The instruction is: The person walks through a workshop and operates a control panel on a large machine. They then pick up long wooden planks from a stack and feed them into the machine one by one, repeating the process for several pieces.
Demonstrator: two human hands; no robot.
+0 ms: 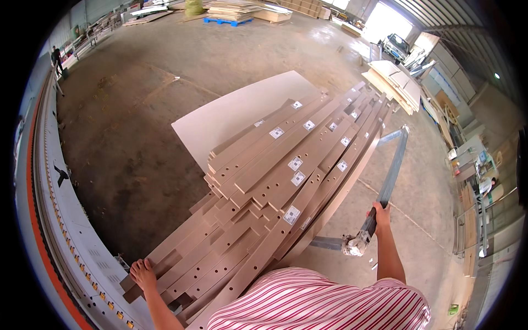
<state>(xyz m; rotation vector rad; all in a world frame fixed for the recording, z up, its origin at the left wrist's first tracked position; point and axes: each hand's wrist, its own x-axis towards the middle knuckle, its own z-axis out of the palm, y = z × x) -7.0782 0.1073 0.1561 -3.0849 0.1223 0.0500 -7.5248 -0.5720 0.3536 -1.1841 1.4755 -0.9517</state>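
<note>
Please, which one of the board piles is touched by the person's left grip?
The brown pile in the middle, with white labels; the left grip rests on its near-left end. The pale piles stand farther away.

The person wears a whitish top (308, 302) with narrow crimson stripes and a short right sleeve (408, 297), both hands (144, 274) bare.
</note>
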